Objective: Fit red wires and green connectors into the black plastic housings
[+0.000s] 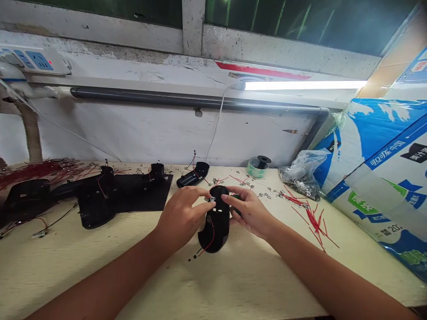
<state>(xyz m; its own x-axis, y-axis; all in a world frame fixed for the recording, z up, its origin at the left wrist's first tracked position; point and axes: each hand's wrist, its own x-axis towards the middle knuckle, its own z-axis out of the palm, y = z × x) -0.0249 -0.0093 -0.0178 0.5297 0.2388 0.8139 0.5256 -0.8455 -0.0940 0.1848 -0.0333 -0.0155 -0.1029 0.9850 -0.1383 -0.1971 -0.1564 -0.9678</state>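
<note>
A black plastic oval housing (215,233) lies on the pale workbench (100,271) between my hands, with thin red wire running along it and trailing off its lower end. My left hand (182,215) pinches a small metal part (212,199) at the top of the housing. My right hand (248,212) grips the housing's upper right side, and a dark green piece (236,210) shows partly behind its fingers. The underside of the housing is hidden.
Further black housings (96,200) and a black mat (143,193) lie to the left, near a tangle of red wires (36,171). Behind my hands stand a tape roll (257,167) and a plastic bag of metal clips (302,175). Loose clips and red wires (313,222) lie right, beside a large printed carton (376,178).
</note>
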